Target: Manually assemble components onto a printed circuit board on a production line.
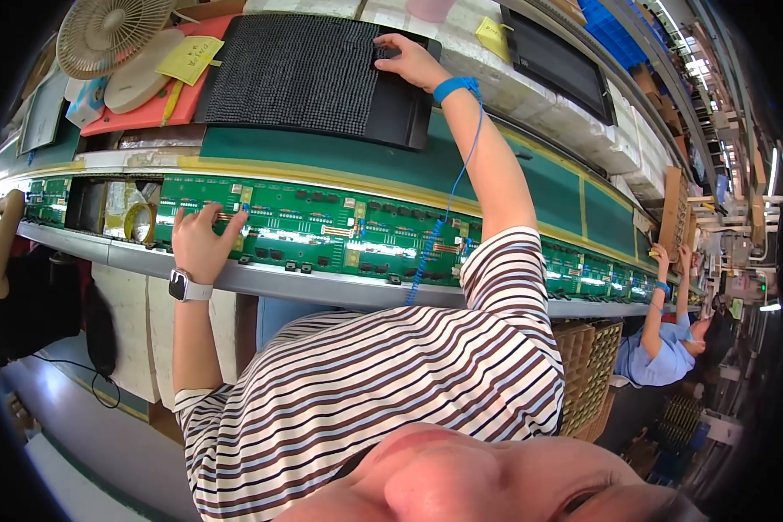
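My left hand (202, 242), with a watch on its wrist, rests over a long green circuit board (300, 214). Its thumb and fingers are spread apart, and the thumb tip lies beside a small blue component (244, 208). Farther away, my right hand (409, 63) reaches over a black tray (398, 111) packed with rows of small black components (291, 74). Thumb and forefinger curl toward each other at the right end of those rows; what is between them is too small to make out. A blue wrist strap (457, 87) circles my right wrist, its coiled cord (426, 252) crossing the board.
Circuit boards line a rail (322, 291) running left to right. A tape roll (139, 222) sits in a gap left of my left hand. At the far left stand a fan (113, 35) and a red tray (135, 116). Other people work at both ends.
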